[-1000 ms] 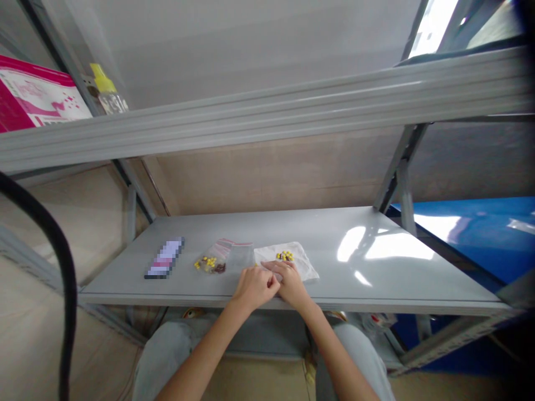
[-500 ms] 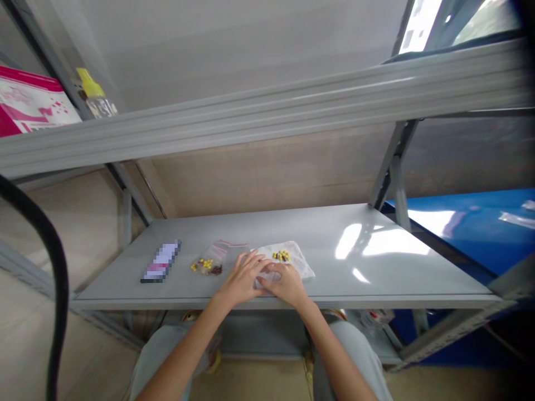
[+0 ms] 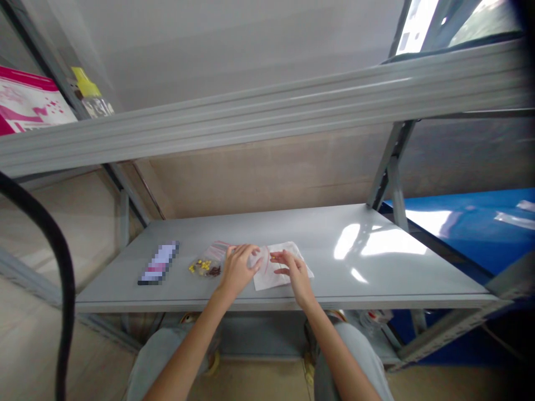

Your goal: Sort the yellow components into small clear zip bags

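Note:
My left hand (image 3: pixel 240 270) has its fingers and thumb curled around a small clear zip bag (image 3: pixel 259 259) with a red line along its edge. Beneath the bag lies a white sheet (image 3: pixel 267 279), paper or cloth, on the grey shelf. My right hand (image 3: pixel 296 274) reaches over the sheet's right part, thumb apart from the fingers. At its fingertips shows a bit of the small yellow pieces (image 3: pixel 273 258); the hand hides most of them. Left of my left hand lies another clear zip bag (image 3: pixel 217 250) with yellow and dark brown pieces (image 3: pixel 204 267) at its near end.
A phone (image 3: pixel 159 263) lies at the left of the grey shelf (image 3: pixel 334 278). An upper shelf beam (image 3: pixel 267 111) crosses in front, bearing a pink-and-white package (image 3: pixel 33 103) and a yellow-capped bottle (image 3: pixel 91 94). A black cable (image 3: pixel 62 278) hangs at the left.
My hands were close together at the sheet's near left; they have moved apart. The clear bag now shows between them, and my right hand has moved over the yellow pieces.

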{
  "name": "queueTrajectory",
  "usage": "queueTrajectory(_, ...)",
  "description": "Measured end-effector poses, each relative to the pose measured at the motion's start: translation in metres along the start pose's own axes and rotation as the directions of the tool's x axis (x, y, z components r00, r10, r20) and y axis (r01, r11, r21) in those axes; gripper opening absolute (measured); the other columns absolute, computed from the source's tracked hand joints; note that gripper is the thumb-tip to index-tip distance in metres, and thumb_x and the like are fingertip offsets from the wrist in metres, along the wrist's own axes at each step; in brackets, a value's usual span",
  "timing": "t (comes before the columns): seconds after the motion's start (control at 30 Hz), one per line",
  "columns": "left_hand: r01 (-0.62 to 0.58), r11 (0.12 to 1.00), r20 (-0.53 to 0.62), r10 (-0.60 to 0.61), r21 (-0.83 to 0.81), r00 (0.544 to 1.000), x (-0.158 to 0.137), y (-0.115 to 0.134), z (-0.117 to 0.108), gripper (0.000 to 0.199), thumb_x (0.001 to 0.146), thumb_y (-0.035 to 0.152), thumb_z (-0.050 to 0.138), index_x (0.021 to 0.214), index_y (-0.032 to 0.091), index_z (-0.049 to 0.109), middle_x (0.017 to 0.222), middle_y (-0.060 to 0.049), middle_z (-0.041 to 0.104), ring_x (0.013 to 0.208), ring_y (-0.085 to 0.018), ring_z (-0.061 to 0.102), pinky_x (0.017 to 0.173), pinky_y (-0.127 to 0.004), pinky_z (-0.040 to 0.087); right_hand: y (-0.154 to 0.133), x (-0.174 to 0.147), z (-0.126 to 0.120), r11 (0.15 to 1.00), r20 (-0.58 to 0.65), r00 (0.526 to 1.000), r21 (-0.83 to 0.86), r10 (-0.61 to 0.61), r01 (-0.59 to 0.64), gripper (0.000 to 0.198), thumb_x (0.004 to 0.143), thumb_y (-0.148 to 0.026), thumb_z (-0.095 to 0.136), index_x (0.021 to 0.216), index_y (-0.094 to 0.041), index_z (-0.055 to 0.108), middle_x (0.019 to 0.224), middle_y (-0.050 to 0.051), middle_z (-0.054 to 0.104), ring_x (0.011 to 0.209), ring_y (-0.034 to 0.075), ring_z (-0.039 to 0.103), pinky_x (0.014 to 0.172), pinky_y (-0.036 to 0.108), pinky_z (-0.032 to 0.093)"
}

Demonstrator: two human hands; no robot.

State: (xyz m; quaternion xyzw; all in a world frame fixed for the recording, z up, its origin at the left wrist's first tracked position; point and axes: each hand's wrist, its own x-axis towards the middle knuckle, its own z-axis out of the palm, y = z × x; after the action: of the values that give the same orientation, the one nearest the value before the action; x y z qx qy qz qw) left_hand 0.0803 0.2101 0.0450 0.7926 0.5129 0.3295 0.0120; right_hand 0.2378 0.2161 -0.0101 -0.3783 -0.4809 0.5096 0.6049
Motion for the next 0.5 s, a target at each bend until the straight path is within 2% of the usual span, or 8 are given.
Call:
queueTrajectory(0.03, 0.040, 0.997, -0.050, -0.043, -0.068, 0.998, 0.002, 0.003, 0.001, 0.012, 0.077, 0.026, 0.060, 0.088, 0.020, 0.058, 0.089, -0.003, 0.065, 0.090, -0.019, 0.057, 0.088, -0.034, 0.036, 0.002, 0.000, -0.001, 0.995, 0.005, 0.996, 0.051, 0.091, -0.091, 0.049, 0.085, -0.057, 0.039, 0.098, -0.018, 0.066, 0.100, 0.012, 0.068, 0.090, 0.023, 0.065, 0.058, 0.029, 0.053)
queueTrajectory(0.1, 0.101, 0.962, -0.115, -0.133, -0.255, 0.984, 0.006, 0.011, 0.004, 0.013, 0.078, 0.030, 0.059, 0.084, 0.019, 0.055, 0.086, -0.003, 0.062, 0.086, -0.017, 0.056, 0.081, -0.030, 0.040, 0.004, 0.000, -0.002, 0.962, 0.096, 0.966, 0.107, 0.241, -0.250, 0.054, 0.085, -0.059, 0.034, 0.108, -0.018, 0.062, 0.102, 0.013, 0.067, 0.089, 0.023, 0.065, 0.054, 0.029, 0.053)
queueTrajectory(0.2, 0.155, 0.840, -0.103, -0.242, -0.520, 0.965, 0.013, 0.024, 0.012, 0.019, 0.078, 0.033, 0.059, 0.086, 0.019, 0.050, 0.086, -0.002, 0.057, 0.083, -0.015, 0.056, 0.074, -0.025, 0.043, 0.004, -0.004, 0.000, 0.907, 0.290, 0.888, 0.123, 0.356, -0.404, 0.061, 0.086, -0.062, 0.029, 0.106, -0.014, 0.062, 0.090, 0.014, 0.070, 0.080, 0.024, 0.067, 0.046, 0.028, 0.052)
queueTrajectory(0.3, 0.169, 0.756, -0.097, -0.294, -0.632, 0.951, 0.018, 0.034, 0.023, 0.022, 0.077, 0.032, 0.061, 0.089, 0.019, 0.047, 0.091, -0.002, 0.055, 0.084, -0.014, 0.056, 0.075, -0.025, 0.044, -0.001, -0.006, 0.002, 0.883, 0.362, 0.850, 0.129, 0.382, -0.451, 0.059, 0.086, -0.062, 0.029, 0.102, -0.016, 0.060, 0.080, 0.012, 0.069, 0.071, 0.022, 0.068, 0.040, 0.025, 0.049)
queueTrajectory(0.4, 0.141, 0.779, -0.160, -0.296, -0.611, 0.942, 0.021, 0.039, 0.031, 0.022, 0.077, 0.029, 0.061, 0.091, 0.019, 0.047, 0.096, -0.003, 0.055, 0.091, -0.015, 0.054, 0.085, -0.029, 0.042, -0.008, -0.004, -0.002, 0.886, 0.355, 0.858, 0.141, 0.371, -0.441, 0.045, 0.086, -0.058, 0.036, 0.104, -0.021, 0.055, 0.083, 0.008, 0.069, 0.070, 0.019, 0.068, 0.038, 0.021, 0.047)
queueTrajectory(0.5, 0.119, 0.803, -0.198, -0.283, -0.584, 0.939, 0.022, 0.041, 0.036, 0.021, 0.078, 0.030, 0.061, 0.090, 0.020, 0.046, 0.096, -0.003, 0.055, 0.096, -0.016, 0.053, 0.091, -0.032, 0.039, -0.010, 0.000, -0.008, 0.891, 0.309, 0.886, 0.188, 0.346, -0.414, 0.037, 0.084, -0.054, 0.044, 0.103, -0.024, 0.054, 0.089, 0.006, 0.068, 0.069, 0.017, 0.068, 0.034, 0.018, 0.044)
